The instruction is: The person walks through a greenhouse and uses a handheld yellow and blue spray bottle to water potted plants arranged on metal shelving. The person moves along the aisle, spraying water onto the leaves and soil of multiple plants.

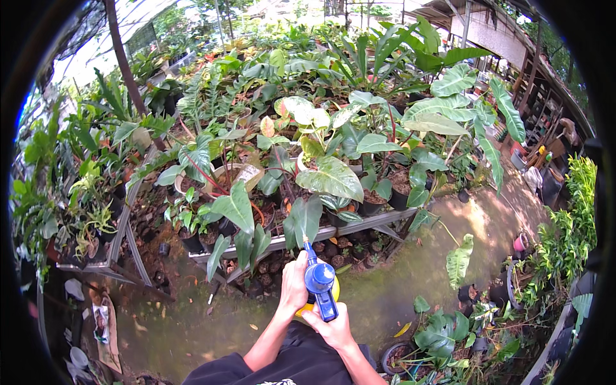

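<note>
A hand pump sprayer [319, 278] with a blue head and a yellow tank is held in front of my body, its nozzle pointing away from me at the plants. My left hand [292, 283] wraps the left side of the sprayer, thumb up beside the blue nozzle tube. Around the blue handle at the near end, my right hand [334, 326] is closed. Just beyond the nozzle tip hangs a dark green leaf [304, 219]. A larger variegated leaf [331, 178] spreads above it. Most of the yellow tank is hidden under the head and hands.
A metal-framed plant bench [280, 244] crowded with potted foliage stands ahead; more pots sit beneath it. Another bench [115, 266] is at the left. A mossy path [380, 279] runs between the bench and potted plants [440, 332] at the lower right. A rusty post [126, 62] rises at the left.
</note>
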`<state>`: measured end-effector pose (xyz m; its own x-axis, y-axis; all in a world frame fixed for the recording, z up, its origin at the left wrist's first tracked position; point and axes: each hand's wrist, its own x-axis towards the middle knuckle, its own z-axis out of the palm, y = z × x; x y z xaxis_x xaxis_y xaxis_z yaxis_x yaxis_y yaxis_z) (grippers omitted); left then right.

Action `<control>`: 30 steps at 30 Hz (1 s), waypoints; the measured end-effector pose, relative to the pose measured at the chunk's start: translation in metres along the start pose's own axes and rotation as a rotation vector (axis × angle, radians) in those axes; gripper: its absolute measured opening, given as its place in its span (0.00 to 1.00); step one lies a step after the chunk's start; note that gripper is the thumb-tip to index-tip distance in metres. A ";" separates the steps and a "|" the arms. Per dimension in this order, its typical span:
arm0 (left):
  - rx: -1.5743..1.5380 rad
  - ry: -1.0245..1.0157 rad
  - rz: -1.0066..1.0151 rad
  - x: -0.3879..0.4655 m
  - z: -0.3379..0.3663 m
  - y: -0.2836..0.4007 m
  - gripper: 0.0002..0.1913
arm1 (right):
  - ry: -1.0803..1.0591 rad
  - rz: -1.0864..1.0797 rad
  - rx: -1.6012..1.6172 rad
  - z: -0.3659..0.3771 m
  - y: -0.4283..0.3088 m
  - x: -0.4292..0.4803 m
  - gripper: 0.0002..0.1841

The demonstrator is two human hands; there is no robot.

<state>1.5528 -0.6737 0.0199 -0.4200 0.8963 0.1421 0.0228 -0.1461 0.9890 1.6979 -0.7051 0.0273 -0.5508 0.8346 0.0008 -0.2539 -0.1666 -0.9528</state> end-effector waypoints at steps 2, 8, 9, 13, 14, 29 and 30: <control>0.036 0.026 0.044 -0.008 -0.002 0.003 0.33 | -0.032 -0.016 0.000 0.000 0.004 -0.006 0.19; 0.099 -0.170 0.035 -0.023 0.000 0.025 0.33 | -0.059 -0.068 0.068 -0.008 0.007 -0.025 0.18; 0.067 -0.172 0.031 -0.023 0.003 0.031 0.30 | -0.046 -0.099 0.061 -0.011 0.006 -0.027 0.17; 0.429 0.041 0.078 -0.022 -0.005 0.073 0.16 | 0.022 -0.091 -0.030 -0.017 0.000 -0.035 0.19; 0.325 0.099 0.155 -0.021 -0.008 0.088 0.14 | 0.023 -0.104 -0.068 -0.017 -0.002 -0.035 0.19; -0.370 -0.018 0.962 -0.111 -0.010 0.236 0.38 | 0.136 -0.046 -0.059 -0.022 -0.008 -0.031 0.19; -0.380 -0.026 0.952 -0.112 -0.011 0.236 0.39 | 0.131 -0.043 -0.053 -0.022 -0.007 -0.032 0.19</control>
<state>1.5953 -0.8134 0.2368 -0.3580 0.3471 0.8668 0.0460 -0.9207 0.3876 1.7343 -0.7189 0.0272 -0.4309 0.9024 0.0056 -0.2311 -0.1043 -0.9673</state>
